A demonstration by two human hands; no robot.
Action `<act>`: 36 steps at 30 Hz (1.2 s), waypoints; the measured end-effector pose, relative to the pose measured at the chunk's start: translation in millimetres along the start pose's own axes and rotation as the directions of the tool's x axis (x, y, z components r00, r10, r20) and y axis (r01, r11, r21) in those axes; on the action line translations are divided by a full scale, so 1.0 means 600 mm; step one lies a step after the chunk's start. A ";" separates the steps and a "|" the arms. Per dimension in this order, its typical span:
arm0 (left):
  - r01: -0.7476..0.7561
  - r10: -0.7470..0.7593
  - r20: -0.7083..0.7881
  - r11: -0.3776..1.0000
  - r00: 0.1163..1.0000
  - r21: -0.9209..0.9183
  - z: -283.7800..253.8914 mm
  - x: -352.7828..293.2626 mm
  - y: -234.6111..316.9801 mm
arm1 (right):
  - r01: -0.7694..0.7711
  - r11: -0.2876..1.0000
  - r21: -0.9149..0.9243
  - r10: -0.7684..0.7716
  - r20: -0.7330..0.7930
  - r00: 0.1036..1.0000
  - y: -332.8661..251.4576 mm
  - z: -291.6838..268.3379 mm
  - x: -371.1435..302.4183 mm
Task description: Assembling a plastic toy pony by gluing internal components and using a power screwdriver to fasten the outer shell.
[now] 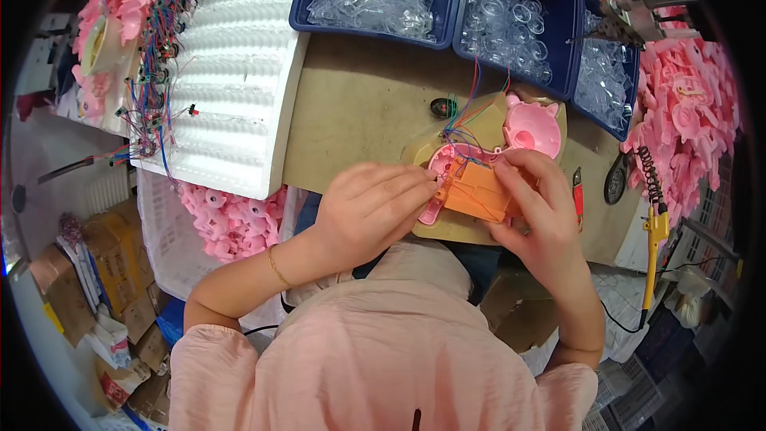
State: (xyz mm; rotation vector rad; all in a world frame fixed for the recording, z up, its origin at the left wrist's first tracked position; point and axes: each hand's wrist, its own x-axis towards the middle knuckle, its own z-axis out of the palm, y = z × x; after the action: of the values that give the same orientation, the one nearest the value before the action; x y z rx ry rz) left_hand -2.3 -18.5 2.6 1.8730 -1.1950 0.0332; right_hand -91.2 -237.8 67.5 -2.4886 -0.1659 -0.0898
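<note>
My right hand (544, 211) grips an orange plastic box-like part (476, 194) by its right end, thumb below and fingers above. My left hand (373, 206) is closed in a pinch at the part's left end; what its fingertips hold is hidden. Under the orange part lies a pink plastic toy shell (533, 129) with an eared, hollow head, seated on a tan holder (495, 112). Thin red, blue and green wires (459, 129) run up from the shell. A round black part (444, 107) lies just beyond, beside the wires.
Blue bins (460, 0) of clear plastic parts line the back. A white foam tray (231, 72), edged by bundled wired components (155, 72), stands left. Pink shells (686, 112) pile up at right, near a yellow-handled soldering iron (656, 227) and a red cutter (578, 191).
</note>
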 end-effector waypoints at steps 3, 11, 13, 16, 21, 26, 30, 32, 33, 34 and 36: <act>-0.054 0.057 -0.044 0.997 0.997 0.062 0.004 -0.005 0.001 | -0.052 0.998 -0.038 0.057 0.124 0.991 -0.011 -0.015 0.008; -0.065 0.061 0.052 0.995 0.997 0.078 -0.014 0.013 -0.005 | -0.126 0.991 -0.053 0.132 0.152 0.979 -0.021 -0.022 0.014; -0.094 0.089 0.053 0.991 0.995 0.093 -0.012 0.016 -0.008 | -0.117 0.992 -0.043 0.123 0.161 0.979 -0.013 -0.022 0.016; -0.134 0.125 0.062 0.977 0.990 0.166 -0.009 0.007 -0.005 | -0.120 0.992 -0.027 0.123 0.193 0.973 -0.009 -0.025 0.028; -0.091 0.062 0.108 0.951 0.992 0.297 0.002 -0.018 0.017 | -0.124 0.992 -0.039 0.129 0.208 0.970 -0.008 -0.022 0.028; 0.004 -0.039 0.194 0.984 0.980 0.176 -0.014 0.006 0.022 | -0.003 0.999 -0.052 0.010 0.129 0.992 0.010 -0.022 0.016; -0.108 0.090 0.131 0.986 0.987 0.131 -0.027 0.065 0.013 | -0.214 0.977 0.013 0.214 0.018 0.977 -0.003 -0.045 -0.005; -0.244 0.183 0.247 0.938 0.952 0.247 -0.015 0.101 0.036 | -0.212 0.937 -0.277 0.196 -0.083 0.977 -0.008 -0.053 -0.015; -0.260 0.183 0.303 0.936 0.935 0.237 -0.005 0.106 0.038 | -0.224 0.934 -0.280 0.206 -0.090 0.974 -0.008 -0.050 -0.021; -0.276 0.199 0.311 0.934 0.929 0.226 0.002 0.106 0.039 | -0.187 0.932 -0.310 0.167 -0.090 0.982 -0.005 -0.040 -0.027; -0.316 0.190 0.363 0.889 0.912 0.331 0.009 0.100 0.044 | -0.107 0.924 -0.367 0.084 -0.079 0.993 0.002 -0.018 -0.035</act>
State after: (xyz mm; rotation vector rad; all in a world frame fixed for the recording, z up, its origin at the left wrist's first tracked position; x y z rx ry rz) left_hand 8.0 -68.9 43.4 2.0958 -1.7656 0.1192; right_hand -112.0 -247.1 73.3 -2.8629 0.0010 -0.1711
